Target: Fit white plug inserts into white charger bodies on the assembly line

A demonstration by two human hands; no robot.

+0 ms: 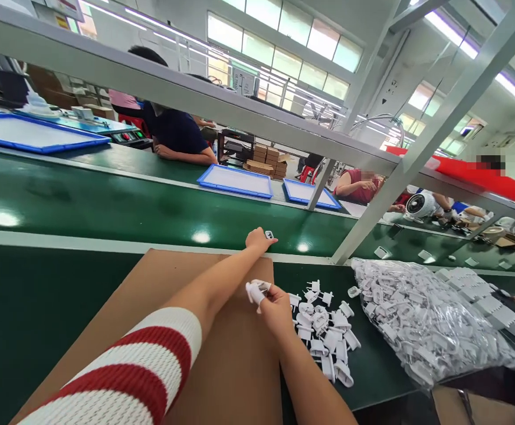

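Observation:
My left hand (pixel 257 238) is stretched out over the green conveyor belt, its fingers closed on a small white plastic piece (pixel 269 235) with a dark opening. Nearer to me, my right hand (pixel 278 307) pinches a white plug housing (pixel 254 291) above the cardboard; white coverings seem to sit on its fingertips. A loose pile of white plug housings (pixel 321 321), some with pins showing, lies just right of my right hand on the green table.
Under my arms lies a cardboard sheet (pixel 235 366). A clear bag of white parts (pixel 420 319) stands at right, beside stacked white pieces (pixel 487 301). A slanted metal post (pixel 372 224) rises beyond the pile. Blue-rimmed trays (pixel 235 180) and seated co-workers are across the belt.

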